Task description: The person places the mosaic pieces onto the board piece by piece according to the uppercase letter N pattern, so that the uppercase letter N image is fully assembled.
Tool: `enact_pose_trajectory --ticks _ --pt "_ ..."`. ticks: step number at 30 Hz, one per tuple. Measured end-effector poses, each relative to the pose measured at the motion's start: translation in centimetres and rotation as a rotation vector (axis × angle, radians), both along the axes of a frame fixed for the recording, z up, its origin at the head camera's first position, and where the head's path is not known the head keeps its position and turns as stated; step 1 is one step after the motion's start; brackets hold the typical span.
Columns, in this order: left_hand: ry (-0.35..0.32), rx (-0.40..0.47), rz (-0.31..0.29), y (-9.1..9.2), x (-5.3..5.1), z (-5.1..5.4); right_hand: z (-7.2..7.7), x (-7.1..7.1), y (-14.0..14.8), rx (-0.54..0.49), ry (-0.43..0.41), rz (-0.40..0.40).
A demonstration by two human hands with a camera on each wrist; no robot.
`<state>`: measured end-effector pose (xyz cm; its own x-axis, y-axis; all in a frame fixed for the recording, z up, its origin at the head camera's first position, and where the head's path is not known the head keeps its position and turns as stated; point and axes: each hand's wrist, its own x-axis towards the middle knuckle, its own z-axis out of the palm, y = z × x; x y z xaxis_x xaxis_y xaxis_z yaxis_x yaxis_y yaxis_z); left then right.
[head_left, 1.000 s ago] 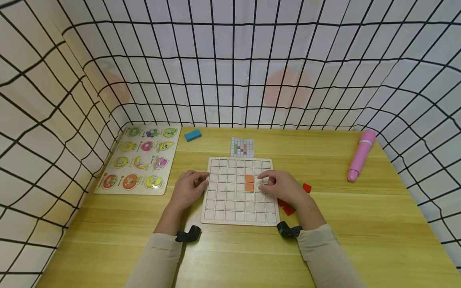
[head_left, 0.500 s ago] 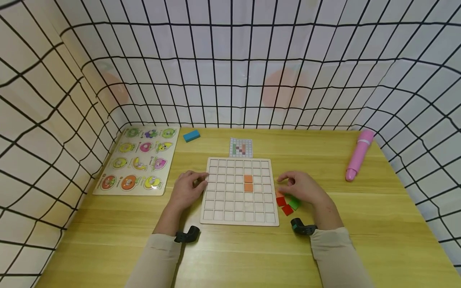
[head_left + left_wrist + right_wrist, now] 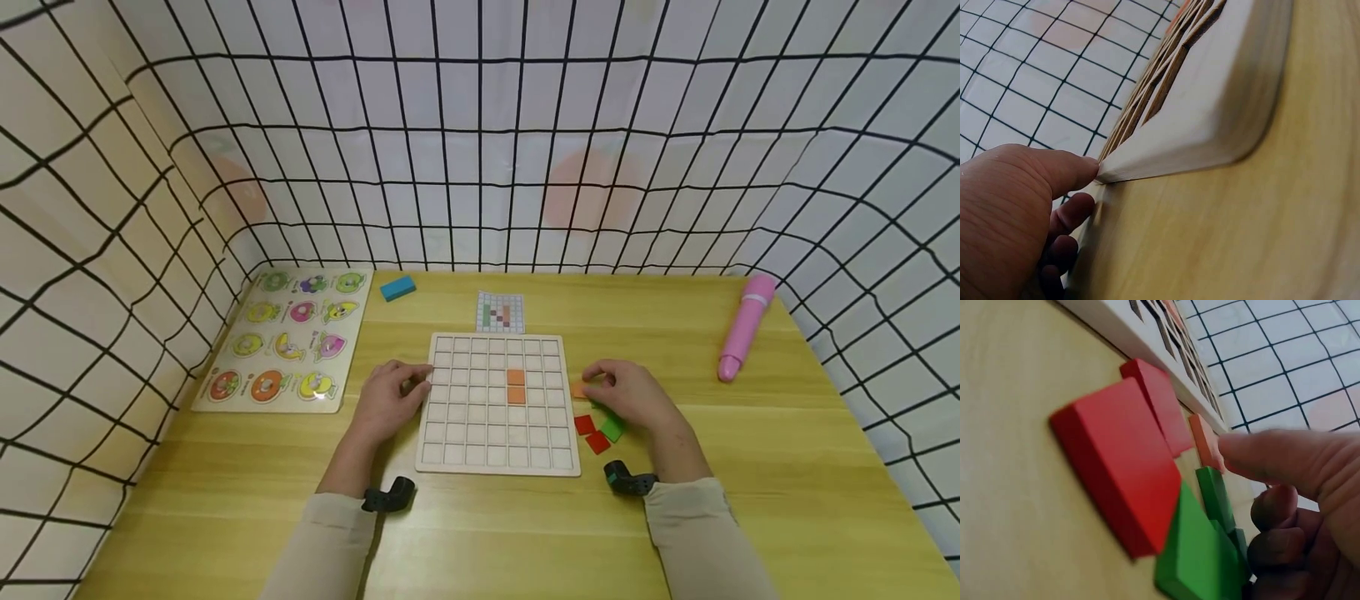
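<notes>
A pale wooden grid board [image 3: 476,433] lies flat, with two orange tiles [image 3: 516,387] in adjoining cells right of its middle. My left hand [image 3: 388,402] rests at its left edge; in the left wrist view the thumb [image 3: 1075,170] touches the rim and the other fingers bend loosely below. My right hand [image 3: 633,396] is beside the board's right edge, thumb and index finger apart. Its thumb [image 3: 1254,450] overlaps a loose orange tile [image 3: 1205,440]; whether the index finger touches it is hidden. Red tiles [image 3: 1125,459] and green tiles [image 3: 1194,550] lie close by, partly covered by the hand.
A small card with a coloured grid pattern [image 3: 500,312] lies behind the board. A fruit puzzle board [image 3: 288,329] and a blue block [image 3: 397,288] are at the left. A pink pen-shaped object [image 3: 746,329] lies far right. Black netting [image 3: 480,131] surrounds the table.
My right hand has moved right from above the board to the loose tiles. The loose orange tile has shifted slightly away from the red ones. My left hand stays at the board's edge.
</notes>
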<state>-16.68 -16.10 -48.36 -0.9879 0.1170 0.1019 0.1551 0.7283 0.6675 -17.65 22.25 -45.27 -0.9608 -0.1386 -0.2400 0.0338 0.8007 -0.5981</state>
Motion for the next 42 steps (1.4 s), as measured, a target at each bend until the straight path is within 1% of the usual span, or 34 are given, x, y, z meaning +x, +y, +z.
enact_pose_trajectory --ticks 7,10,15,22,42 --pt "0.002 0.005 0.010 0.05 0.30 -0.06 -0.13 0.36 0.19 -0.018 -0.083 -0.010" --pt "-0.004 0.004 0.011 0.04 0.39 -0.07 -0.27 0.41 0.18 -0.024 -0.099 -0.011" --pt "-0.006 0.002 0.017 0.08 0.43 0.03 -0.31 0.38 0.19 -0.026 -0.093 -0.008" --pt "-0.002 -0.004 0.017 0.11 0.30 0.14 -0.41 0.12 0.27 0.003 -0.067 0.000" --pt "0.000 -0.003 0.018 0.12 0.07 -0.17 -0.12 0.29 0.12 -0.007 -0.082 -0.017"
